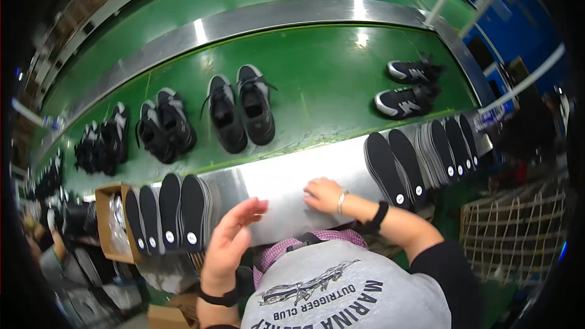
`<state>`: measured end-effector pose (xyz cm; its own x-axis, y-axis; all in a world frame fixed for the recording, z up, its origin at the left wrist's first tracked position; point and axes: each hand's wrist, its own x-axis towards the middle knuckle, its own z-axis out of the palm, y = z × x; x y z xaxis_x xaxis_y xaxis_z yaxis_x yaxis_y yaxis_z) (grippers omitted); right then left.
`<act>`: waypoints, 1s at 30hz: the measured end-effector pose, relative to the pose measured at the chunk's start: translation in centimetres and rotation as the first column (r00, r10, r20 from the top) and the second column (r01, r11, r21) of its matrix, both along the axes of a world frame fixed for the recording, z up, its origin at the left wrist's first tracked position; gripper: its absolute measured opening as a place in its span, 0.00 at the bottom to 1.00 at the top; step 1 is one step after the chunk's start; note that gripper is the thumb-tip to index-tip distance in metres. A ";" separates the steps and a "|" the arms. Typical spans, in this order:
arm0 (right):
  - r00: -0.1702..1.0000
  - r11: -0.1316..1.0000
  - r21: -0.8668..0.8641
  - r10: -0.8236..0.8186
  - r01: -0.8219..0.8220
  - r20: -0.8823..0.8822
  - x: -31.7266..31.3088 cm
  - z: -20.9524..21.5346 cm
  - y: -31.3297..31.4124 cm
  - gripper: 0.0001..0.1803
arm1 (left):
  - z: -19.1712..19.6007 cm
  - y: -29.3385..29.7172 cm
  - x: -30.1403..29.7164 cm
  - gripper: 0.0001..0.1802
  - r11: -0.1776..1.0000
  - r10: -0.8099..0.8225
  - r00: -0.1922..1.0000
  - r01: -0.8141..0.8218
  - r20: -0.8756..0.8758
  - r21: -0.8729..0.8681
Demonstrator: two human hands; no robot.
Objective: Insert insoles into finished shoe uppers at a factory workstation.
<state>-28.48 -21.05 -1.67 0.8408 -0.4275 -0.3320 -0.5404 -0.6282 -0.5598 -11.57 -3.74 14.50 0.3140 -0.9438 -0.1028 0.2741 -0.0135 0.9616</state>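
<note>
My left hand (230, 240) is raised at the near edge of the metal ledge (277, 176), fingers stretched out and thumb apart, holding nothing. Just left of it stand stacks of black insoles (194, 207) with white round stickers at the heels. Over the bare middle of the ledge is my right hand (324, 195), its fingers loosely bent and pointing left, with nothing visible in them. To its right, more black insoles (390, 167) lie in stacks. Beyond the hands, a pair of black-and-grey sneakers (241, 109) sits on the green belt (317, 85).
More sneakers (163, 125) line the belt to the left; another pair (405, 88) lies sideways at far right. An open cardboard box (116, 222) with clear plastic stands left of the insoles. A netted rack (515, 231) is at right. A co-worker's arm (56, 244) shows at far left.
</note>
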 end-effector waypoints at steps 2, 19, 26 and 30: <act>0.997 0.996 -0.085 0.031 -0.037 -0.069 -3.6 -2.5 1.8 0.18 | 5.2 -1.8 -0.6 0.21 0.875 -0.213 0.975 0.218 0.061 -0.432; 0.951 0.917 -0.255 0.297 -0.308 -0.082 -5.9 -1.9 2.3 0.27 | 14.7 5.3 -13.5 0.28 0.693 0.601 0.778 -0.621 0.182 0.367; 0.931 0.881 -0.302 0.331 -0.364 -0.156 -5.9 -2.1 2.3 0.29 | 9.4 19.1 -17.2 0.20 0.550 0.824 0.552 -0.833 0.127 0.053; 0.895 0.847 -0.289 0.417 -0.446 -0.159 -4.6 -2.7 2.3 0.21 | 6.8 28.6 -20.4 0.16 0.395 0.916 0.383 -0.914 0.120 -0.092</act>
<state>-33.04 -18.73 -4.33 0.9384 -0.1213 -0.3235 -0.2116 -0.9420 -0.2605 -31.97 24.85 21.25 0.9967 -0.0772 0.0231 -0.0094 0.1740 0.9847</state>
